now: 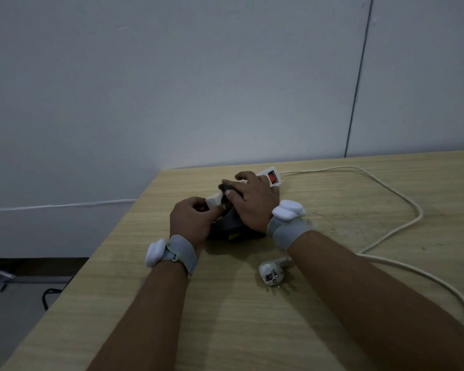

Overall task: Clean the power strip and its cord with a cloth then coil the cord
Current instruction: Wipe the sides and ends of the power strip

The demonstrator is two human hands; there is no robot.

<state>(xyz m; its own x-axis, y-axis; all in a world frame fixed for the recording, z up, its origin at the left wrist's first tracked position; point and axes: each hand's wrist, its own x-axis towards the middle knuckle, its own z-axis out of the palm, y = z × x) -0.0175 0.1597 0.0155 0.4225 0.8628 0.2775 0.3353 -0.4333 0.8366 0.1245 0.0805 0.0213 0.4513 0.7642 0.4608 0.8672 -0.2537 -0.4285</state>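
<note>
plug by right arm, cord looping right

Worktop pale wood-grain laminate, matt, strip smooth white plastic, red switch glossy, cord off-white, smooth, cloth dark soft fabric, plug white plastic
</note>
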